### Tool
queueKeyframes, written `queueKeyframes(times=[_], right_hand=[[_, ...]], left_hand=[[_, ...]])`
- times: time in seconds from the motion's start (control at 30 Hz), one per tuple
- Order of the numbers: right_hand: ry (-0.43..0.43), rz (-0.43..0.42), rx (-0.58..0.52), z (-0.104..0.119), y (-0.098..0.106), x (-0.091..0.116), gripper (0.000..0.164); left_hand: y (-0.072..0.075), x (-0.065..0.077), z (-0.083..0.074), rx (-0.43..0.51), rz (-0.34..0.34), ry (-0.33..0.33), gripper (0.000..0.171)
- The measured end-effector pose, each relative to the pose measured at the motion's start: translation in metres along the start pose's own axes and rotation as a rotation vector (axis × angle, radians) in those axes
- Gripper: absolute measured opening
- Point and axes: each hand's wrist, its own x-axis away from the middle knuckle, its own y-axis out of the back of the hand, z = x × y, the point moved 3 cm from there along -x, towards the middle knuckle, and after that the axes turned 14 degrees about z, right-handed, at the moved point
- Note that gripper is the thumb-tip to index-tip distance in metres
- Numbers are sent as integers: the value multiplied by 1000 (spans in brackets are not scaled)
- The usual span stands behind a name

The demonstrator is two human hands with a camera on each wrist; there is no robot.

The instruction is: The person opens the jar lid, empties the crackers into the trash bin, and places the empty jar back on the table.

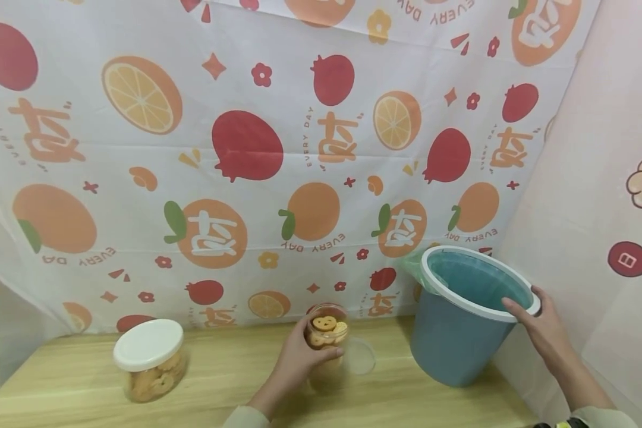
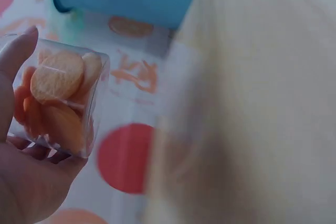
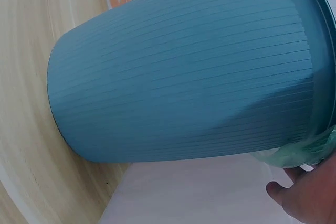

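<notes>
My left hand (image 1: 301,358) grips a clear plastic jar (image 1: 329,341) of cookies, its open top facing the head camera. Pretzel-shaped and round cookies (image 2: 58,77) show through its wall in the left wrist view. Beside it on the table lies a translucent round lid (image 1: 361,356). On the right, my right hand (image 1: 543,326) pinches the white rim of a blue trash bin (image 1: 455,339), thumb over the inside edge and fingers outside. A green bin liner (image 1: 418,270) hangs over the rim. In the right wrist view, part of the liner (image 3: 302,153) bunches beside the fingers.
A second jar of cookies (image 1: 152,377) with a white lid (image 1: 148,343) stands on the left of the wooden table (image 1: 219,368). Behind the table hangs a fruit-printed cloth (image 1: 278,226). Another pale cloth (image 1: 578,226) hangs close along the bin's right side.
</notes>
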Motion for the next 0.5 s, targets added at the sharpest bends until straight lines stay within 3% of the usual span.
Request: queueKeyframes(times=[0.2, 0.4, 0.5], right_hand=[[-25, 39, -7, -2, 1, 2, 100], [-61, 77, 1, -1, 3, 0, 103], [-61, 84, 2, 1, 3, -1, 103]], left_hand=[[-6, -19, -51, -36, 108, -103, 91], [-10, -39, -97, -181, 200, -111, 93], [-11, -49, -117, -196, 235, -131, 90]])
